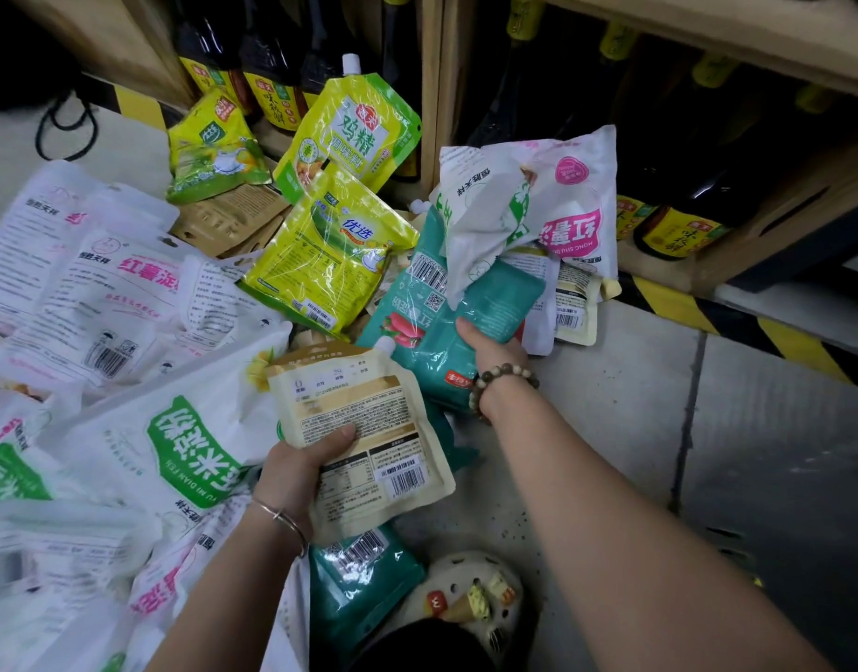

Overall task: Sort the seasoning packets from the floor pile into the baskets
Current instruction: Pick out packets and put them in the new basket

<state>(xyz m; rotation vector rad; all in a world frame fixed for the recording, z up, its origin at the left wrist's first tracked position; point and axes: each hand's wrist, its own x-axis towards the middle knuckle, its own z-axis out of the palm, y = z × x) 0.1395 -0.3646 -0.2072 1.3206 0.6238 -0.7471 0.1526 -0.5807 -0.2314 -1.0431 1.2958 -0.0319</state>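
Note:
A pile of seasoning packets covers the floor at left and centre. My left hand (298,470) grips a cream spouted pouch (364,429) with its printed back up, thumb on top. My right hand (490,344) holds a teal pouch (502,298) together with white starch bags (528,206) lifted above the pile. More teal pouches lie beneath it (417,327) and near my knee (364,569). Yellow-green pouches (330,254) lie behind. Large white bags with green lettering (175,443) and pink lettering (102,293) fill the left. No basket is in view.
Wooden shelves (434,89) at the back hold dark sauce bottles (271,75). Yellow-black hazard tape (737,322) runs along the shelf base. Bare grey floor (659,429) lies to the right. A white shoe with charms (475,603) is at the bottom.

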